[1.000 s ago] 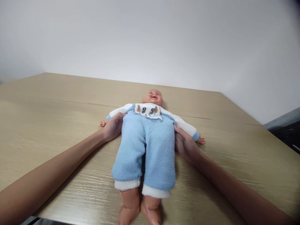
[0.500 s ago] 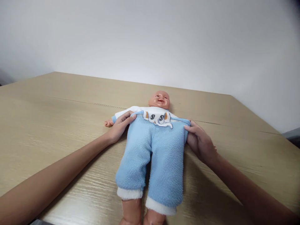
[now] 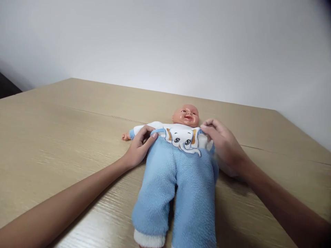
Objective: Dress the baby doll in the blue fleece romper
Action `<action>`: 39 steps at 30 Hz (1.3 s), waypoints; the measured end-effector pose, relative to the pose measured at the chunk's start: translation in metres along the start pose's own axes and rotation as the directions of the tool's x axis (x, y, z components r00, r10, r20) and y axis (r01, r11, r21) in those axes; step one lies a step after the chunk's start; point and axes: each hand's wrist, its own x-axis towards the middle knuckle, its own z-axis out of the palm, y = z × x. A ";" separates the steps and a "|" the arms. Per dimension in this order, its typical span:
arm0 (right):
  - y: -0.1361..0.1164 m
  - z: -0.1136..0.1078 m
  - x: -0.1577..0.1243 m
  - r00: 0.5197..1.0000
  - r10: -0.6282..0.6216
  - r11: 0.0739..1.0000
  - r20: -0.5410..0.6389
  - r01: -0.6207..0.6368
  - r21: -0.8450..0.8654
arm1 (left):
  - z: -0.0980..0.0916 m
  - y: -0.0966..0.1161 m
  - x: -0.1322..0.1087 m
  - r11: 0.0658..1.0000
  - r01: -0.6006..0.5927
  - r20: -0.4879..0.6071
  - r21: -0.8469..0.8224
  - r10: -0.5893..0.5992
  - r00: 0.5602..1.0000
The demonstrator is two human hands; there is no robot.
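A bald baby doll (image 3: pixel 186 114) lies on its back, its head pointing away from me, in a white long-sleeved top. Over its legs and belly are light-blue fleece overalls (image 3: pixel 162 182) with an elephant bib (image 3: pixel 182 139). At the left of the waist, my left hand (image 3: pixel 142 144) is closed on the edge of the overalls, thumb against fingers. My right hand (image 3: pixel 223 144) pinches a blue strap by the bib's upper right corner. The doll's arm on the right is hidden behind that hand, and its feet lie out of frame.
The doll lies on a wooden table (image 3: pixel 77 144) with a thin seam running across it. A pale wall (image 3: pixel 165 44) rises behind the far edge. Something dark (image 3: pixel 7 86) shows beyond the table at the far left.
My right hand has moved from the waist's right side up to the bib's corner. More of the elephant bib shows now. My left hand keeps its hold, and the whole view has shifted slightly.
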 end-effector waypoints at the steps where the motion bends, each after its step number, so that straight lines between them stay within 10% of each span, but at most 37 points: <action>1: -0.008 0.007 0.006 0.996 -0.074 0.992 -0.043 0.069 -0.102 | 0.000 -0.002 -0.001 1.000 -0.023 -0.019 0.017 0.023 1.000; 5: -0.031 0.044 0.037 0.940 -0.309 0.900 0.147 0.339 -0.275 | -0.001 -0.006 -0.003 0.992 -0.115 -0.032 0.046 0.117 0.993; 8: -0.038 0.075 0.070 0.855 -0.246 0.803 0.457 0.444 -0.398 | -0.001 -0.003 -0.005 0.965 -0.210 -0.042 0.155 0.219 0.975; 16: -0.035 0.136 0.117 0.480 -0.111 0.704 0.870 0.656 -0.272 | -0.001 0.001 -0.007 0.845 -0.340 -0.077 0.413 0.404 0.911; 22: -0.037 0.120 0.103 0.563 -0.297 0.663 0.771 0.703 -0.258 | -0.001 -0.002 -0.008 0.861 -0.420 -0.068 0.288 0.456 0.888; 31: -0.019 0.090 0.090 0.807 -0.339 0.934 0.483 0.349 0.072 | -0.003 -0.005 -0.018 0.756 -0.595 0.034 0.273 0.610 0.791; 36: -0.012 0.084 0.092 0.809 -0.310 0.950 0.500 0.291 0.117 | -0.002 -0.011 -0.022 0.679 -0.605 -0.101 0.415 0.695 0.712; 39: -0.013 0.081 0.091 0.788 -0.295 0.951 0.540 0.295 0.088 | 0.005 -0.013 -0.021 0.752 -0.600 -0.182 0.274 0.653 0.736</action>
